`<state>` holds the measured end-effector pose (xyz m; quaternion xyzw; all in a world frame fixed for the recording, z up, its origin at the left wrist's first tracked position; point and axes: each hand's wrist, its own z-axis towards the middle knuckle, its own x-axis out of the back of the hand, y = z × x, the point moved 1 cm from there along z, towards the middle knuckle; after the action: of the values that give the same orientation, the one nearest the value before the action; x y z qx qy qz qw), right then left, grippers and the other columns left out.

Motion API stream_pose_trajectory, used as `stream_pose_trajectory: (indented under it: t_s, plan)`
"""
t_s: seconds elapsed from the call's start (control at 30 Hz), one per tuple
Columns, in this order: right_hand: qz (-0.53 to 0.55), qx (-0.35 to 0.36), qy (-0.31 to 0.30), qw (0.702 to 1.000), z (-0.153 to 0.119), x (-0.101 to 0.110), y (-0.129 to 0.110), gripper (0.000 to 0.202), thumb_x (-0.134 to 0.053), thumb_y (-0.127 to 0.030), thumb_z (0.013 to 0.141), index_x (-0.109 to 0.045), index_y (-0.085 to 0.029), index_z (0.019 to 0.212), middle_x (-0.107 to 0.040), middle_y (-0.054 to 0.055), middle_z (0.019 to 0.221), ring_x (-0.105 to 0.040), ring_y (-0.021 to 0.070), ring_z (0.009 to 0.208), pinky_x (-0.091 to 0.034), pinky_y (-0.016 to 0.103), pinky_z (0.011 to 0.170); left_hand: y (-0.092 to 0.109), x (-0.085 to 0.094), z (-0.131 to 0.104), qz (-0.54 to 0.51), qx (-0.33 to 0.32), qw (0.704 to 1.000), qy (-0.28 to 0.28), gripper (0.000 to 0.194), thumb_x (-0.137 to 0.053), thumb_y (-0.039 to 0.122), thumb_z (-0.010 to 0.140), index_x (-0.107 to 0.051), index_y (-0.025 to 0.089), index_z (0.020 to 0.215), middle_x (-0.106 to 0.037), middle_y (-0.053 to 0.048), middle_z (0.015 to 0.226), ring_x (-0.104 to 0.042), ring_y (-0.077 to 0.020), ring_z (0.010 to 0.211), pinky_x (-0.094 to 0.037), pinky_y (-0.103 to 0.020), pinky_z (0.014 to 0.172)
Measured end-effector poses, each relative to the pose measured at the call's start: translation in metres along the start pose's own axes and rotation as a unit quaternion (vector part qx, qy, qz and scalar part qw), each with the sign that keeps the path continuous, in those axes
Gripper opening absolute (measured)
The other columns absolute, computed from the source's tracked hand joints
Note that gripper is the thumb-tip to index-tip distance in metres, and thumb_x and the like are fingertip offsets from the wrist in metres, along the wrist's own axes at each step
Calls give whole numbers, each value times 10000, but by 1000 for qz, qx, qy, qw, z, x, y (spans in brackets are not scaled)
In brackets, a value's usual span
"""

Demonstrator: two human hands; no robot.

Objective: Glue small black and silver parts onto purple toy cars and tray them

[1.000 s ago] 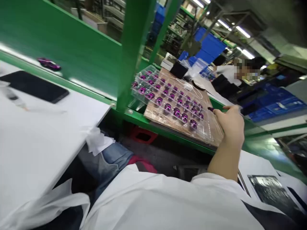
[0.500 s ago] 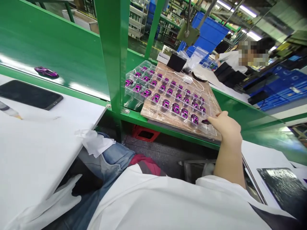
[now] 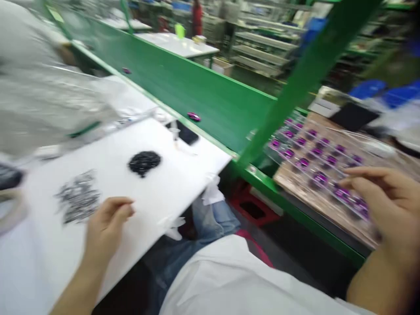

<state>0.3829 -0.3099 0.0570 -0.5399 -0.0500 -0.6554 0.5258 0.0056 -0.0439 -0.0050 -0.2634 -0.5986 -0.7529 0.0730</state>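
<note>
On the right, my right hand (image 3: 390, 205) hovers over a clear plastic tray (image 3: 310, 175), blurred by motion. Its thumb and forefinger stretch out slightly apart, with nothing visible between them. Several shiny purple toy cars (image 3: 320, 178) sit in the tray's compartments. Over the white table (image 3: 141, 249) at the left, my left hand (image 3: 106, 223) has thumb and fingertips pressed together; whatever they may hold cannot be made out. Beside it lies a loose pile of small grey parts (image 3: 78, 197). A heap of small black parts (image 3: 144, 162) lies further back.
A green conveyor belt (image 3: 226, 105) runs behind the table, carrying a purple toy car (image 3: 194, 116). A black phone (image 3: 187, 133) lies at the table's back edge. A green post (image 3: 295, 87) stands between table and tray. The tray rests on a wooden board (image 3: 285, 175).
The view has swung left, bringing the table's part piles into sight. My right hand has left the car at the tray's near corner. My left hand has come into view over the table.
</note>
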Motion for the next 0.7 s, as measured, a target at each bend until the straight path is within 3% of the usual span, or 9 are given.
stream_pose_trajectory:
  t_s: [0.1, 0.17, 0.23, 0.33, 0.47, 0.6, 0.7]
  plan:
    - [123, 139, -93, 978, 30, -73, -85, 108, -542, -327, 816, -622, -273, 863, -647, -3, 718, -610, 161, 655, -466, 289, 590, -11, 6, 4, -30, 27, 999, -9, 179, -498, 326, 751, -571, 166, 785, -584, 10, 644, -555, -127, 613, -450, -244, 591]
    - [184, 252, -190, 931, 47, -114, -145, 122, -533, -289, 816, -636, -255, 873, -662, -2, 732, -619, 140, 661, -471, 269, 608, -15, 7, 3, -43, 39, 998, -9, 167, -478, 304, 765, -574, 173, 804, -584, 11, 658, -551, -125, 633, -441, -244, 617]
    - [247, 307, -257, 882, 63, -150, -202, 135, -526, -262, 817, -642, -231, 877, -663, 6, 757, -619, 137, 699, -466, 265, 648, -16, 6, 1, -60, 48, 997, -17, 159, -459, 282, 780, -575, 180, 820, -581, 16, 660, -542, -119, 634, -430, -240, 623]
    - [306, 261, -355, 844, 87, -206, -279, 127, -527, -217, 811, -645, -202, 855, -648, 1, 749, -593, 134, 711, -457, 274, 688, -13, 8, -3, -86, 60, 994, -26, 148, -453, 256, 793, -578, 184, 826, -577, 23, 657, -520, -109, 621, -408, -226, 606]
    - [307, 172, -392, 850, 124, -297, -362, 112, -570, -138, 795, -635, -166, 882, -629, 21, 960, -564, 136, 906, -446, 319, 869, -11, 16, -2, -117, 79, 990, -31, 148, -441, 222, 792, -581, 178, 815, -578, 20, 642, -501, -102, 599, -398, -212, 580]
    - [312, 53, -429, 846, 164, -383, -425, 307, -530, -325, 866, -547, -128, 1101, -570, 76, 1094, -571, 162, 957, -501, 370, 819, -14, 23, 3, -131, 100, 986, -24, 159, -426, 198, 786, -582, 176, 812, -578, 16, 636, -500, -104, 592, -395, -211, 569]
    - [330, -45, -434, 837, 188, -425, -458, 357, -511, -349, 875, -514, -142, 1166, -547, 86, 1144, -564, 173, 984, -503, 380, 826, -19, 27, 7, -94, 101, 990, -13, 167, -424, 172, 769, -588, 177, 806, -568, 15, 622, -488, -106, 574, -379, -217, 553]
